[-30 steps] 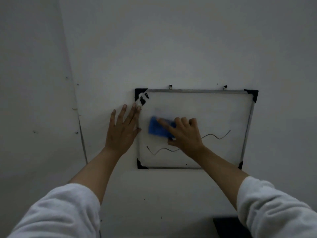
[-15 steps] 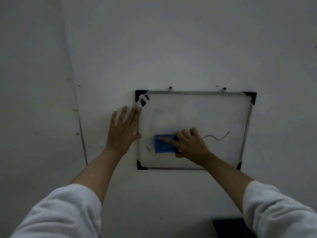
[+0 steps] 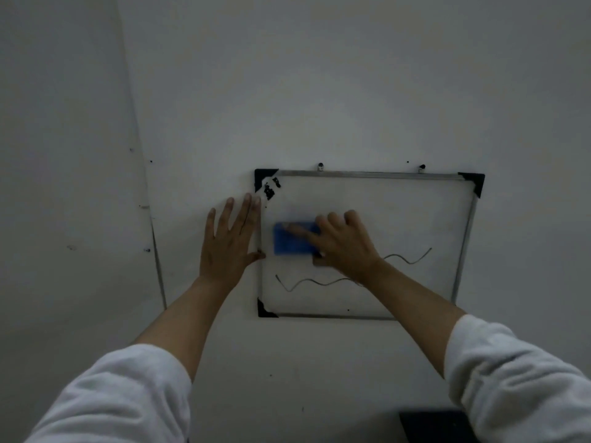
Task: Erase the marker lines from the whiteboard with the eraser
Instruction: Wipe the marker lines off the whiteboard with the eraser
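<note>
Right hand [image 3: 343, 247] clamps blue eraser [image 3: 292, 239] flat on whiteboard [image 3: 415, 212], upper left, above wavy marker line [image 3: 319, 282]. Left hand [image 3: 228, 243] spread open, bracing wall & frame edge. Risk: light pressure smears ink, or wrist hides line so part gets missed.

The right hand [image 3: 343, 243] is carrying the eraser [image 3: 294, 238] back up the whiteboard [image 3: 399, 212], uncovering the wavy line [image 3: 316, 282] below it.
</note>
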Motion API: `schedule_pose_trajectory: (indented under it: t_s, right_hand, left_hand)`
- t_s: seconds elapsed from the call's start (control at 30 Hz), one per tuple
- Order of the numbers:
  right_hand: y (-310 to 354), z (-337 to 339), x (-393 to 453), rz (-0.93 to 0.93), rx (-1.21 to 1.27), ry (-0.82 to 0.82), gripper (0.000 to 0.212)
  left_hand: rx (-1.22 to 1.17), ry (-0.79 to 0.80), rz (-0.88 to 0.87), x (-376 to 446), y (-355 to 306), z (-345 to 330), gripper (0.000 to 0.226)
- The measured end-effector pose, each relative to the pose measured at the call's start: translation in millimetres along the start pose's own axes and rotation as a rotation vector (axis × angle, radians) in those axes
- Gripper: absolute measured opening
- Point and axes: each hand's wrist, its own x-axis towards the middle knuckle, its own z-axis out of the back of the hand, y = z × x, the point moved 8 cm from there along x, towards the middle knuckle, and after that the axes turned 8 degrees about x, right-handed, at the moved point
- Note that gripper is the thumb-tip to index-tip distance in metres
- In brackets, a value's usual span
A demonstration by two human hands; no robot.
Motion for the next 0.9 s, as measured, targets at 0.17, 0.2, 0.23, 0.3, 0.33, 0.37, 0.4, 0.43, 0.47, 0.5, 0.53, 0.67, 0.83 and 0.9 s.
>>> schedule_pose_trajectory:
  t_s: [0.17,0.2,0.23,0.3,0.33,0.37,0.4,0.43,0.47,0.5,0.53,0.67,0.83,0.9]
  right_hand:
    - [-21.3,6.7,12.9,-0.330,0.082,-0.074,0.081]
    - [-8.3,4.9,8.8,-0.233,0.112,-0.070,0.081]
    - [6.5,2.4,3.6,-0.102,0.120,-0.050,0.081]
    - [23.0,-3.1,-0.8,0.150,0.055,0.036,0.085]
    - [18.4,-4.1,4.9,0.195,0.004,0.053,0.087]
    - [8.0,-2.1,15.2,0.164,-0.026,0.037,0.088]
    - [-6.4,3.2,27.8,0.067,-0.033,-0.006,0.087]
    - [-20.3,9.5,39.0,-0.055,-0.019,-0.051,0.085]
    - [-27.7,14.0,45.8,-0.152,-0.002,-0.082,0.081]
    - [-28.2,15.7,47.2,-0.206,0.012,-0.111,0.078]
    - [-23.8,14.0,44.1,-0.220,0.030,-0.123,0.077]
    - [26.6,-2.5,6.0,0.024,0.064,-0.038,0.084]
    - [10.3,0.2,21.0,0.029,-0.008,-0.064,0.084]
    - [-9.9,6.6,35.3,-0.190,0.020,-0.109,0.080]
  left_hand:
    - [0.009,0.023,-0.010,-0.8,3.5,-5.2,0.122]
    - [0.006,0.039,-0.006,-0.5,4.6,-6.7,0.125]
    - [0.002,0.056,-0.002,-0.2,5.3,-8.2,0.128]
    - [-0.003,0.073,0.004,0.0,6.5,-11.1,0.134]
    - [-0.002,0.072,0.009,0.4,7.1,-11.6,0.135]
    - [0.000,0.073,0.013,0.6,7.3,-12.0,0.136]
    - [0.003,0.074,0.013,0.8,7.0,-12.5,0.136]
    - [0.007,0.073,0.012,0.9,6.4,-12.9,0.136]
    - [0.009,0.073,0.012,1.0,6.0,-13.0,0.136]
    - [0.011,0.077,0.011,0.8,5.3,-12.8,0.136]
    - [0.010,0.081,0.008,1.0,4.4,-12.5,0.136]
    - [-0.006,0.082,0.015,1.0,2.4,-10.2,0.135]
    - [-0.007,0.101,0.023,0.6,3.4,-12.3,0.134]
    - [-0.004,0.106,0.026,0.1,5.0,-14.6,0.135]
